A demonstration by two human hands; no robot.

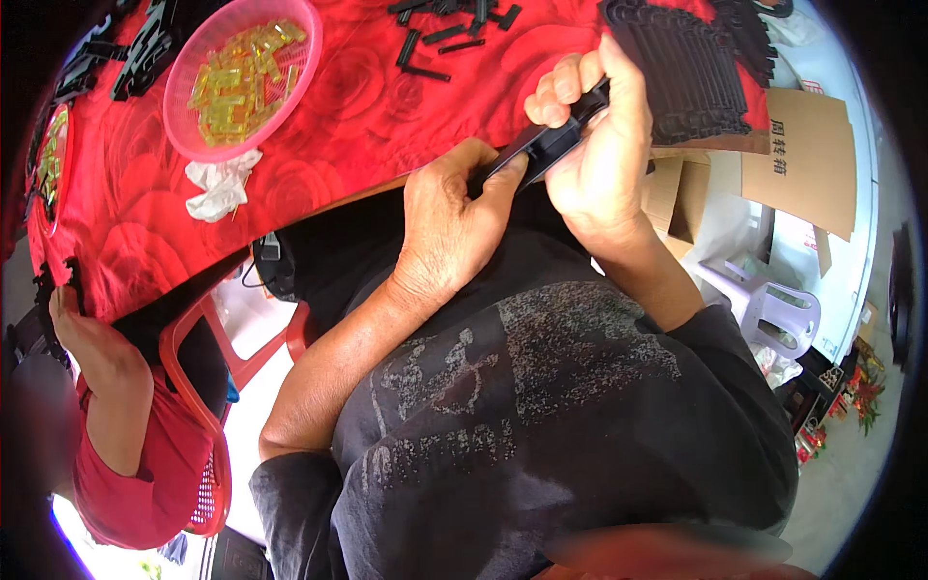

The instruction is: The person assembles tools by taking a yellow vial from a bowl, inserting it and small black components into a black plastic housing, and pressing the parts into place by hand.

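A long black plastic part (555, 145) is held between my two hands, tilted up to the right, just over the near edge of the red tablecloth (338, 126). My left hand (448, 217) grips its lower left end, the thumb laid along its top. Around its upper right end my right hand (611, 145) is closed, with the fingers curled over it. The far side of the part is hidden by my fingers. Beyond my hands lie small loose black plastic pieces (410, 47). Next to my right hand stands a dense row of curved black parts (681, 72).
A pink basket (280, 114) holds transparent yellow pieces (227, 87); crumpled white tissue (218, 187) lies beside it. More black parts (145, 48) are at the far left. A co-worker's hand (66, 309) and red chair (188, 338) are left; cardboard (817, 159) and a pale stool (781, 311) right.
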